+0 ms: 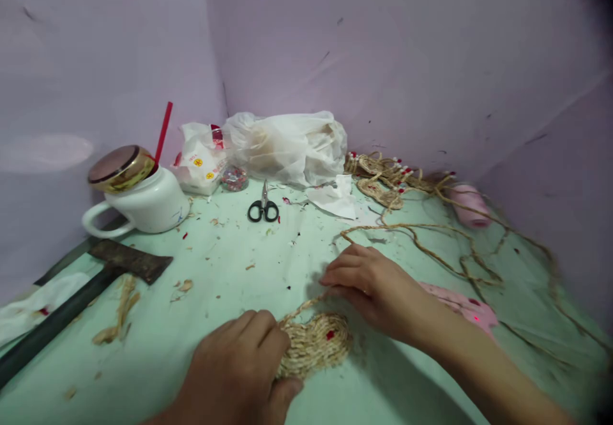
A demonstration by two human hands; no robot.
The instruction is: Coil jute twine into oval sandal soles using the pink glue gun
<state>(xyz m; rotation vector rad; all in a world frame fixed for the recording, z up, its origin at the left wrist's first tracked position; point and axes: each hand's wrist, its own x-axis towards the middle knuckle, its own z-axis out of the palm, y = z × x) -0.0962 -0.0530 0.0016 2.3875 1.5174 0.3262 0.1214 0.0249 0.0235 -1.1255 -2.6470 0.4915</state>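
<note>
A coiled, woven straw piece with a small red mark lies on the table in the lower middle. My left hand is closed on its left side, fingers on top and the thumb along the near edge. From the piece's upper edge a twisted straw cord runs up to the right. My right hand pinches that cord just above the piece; the fingertips are partly hidden. Beyond my right hand, more loose cord loops across the table.
At the left are a hammer-like tool and a white mug topped by a gold-rimmed lid. Scissors, a white plastic bag and a pink spool stand farther back. A pink object with a red light lies behind my right forearm.
</note>
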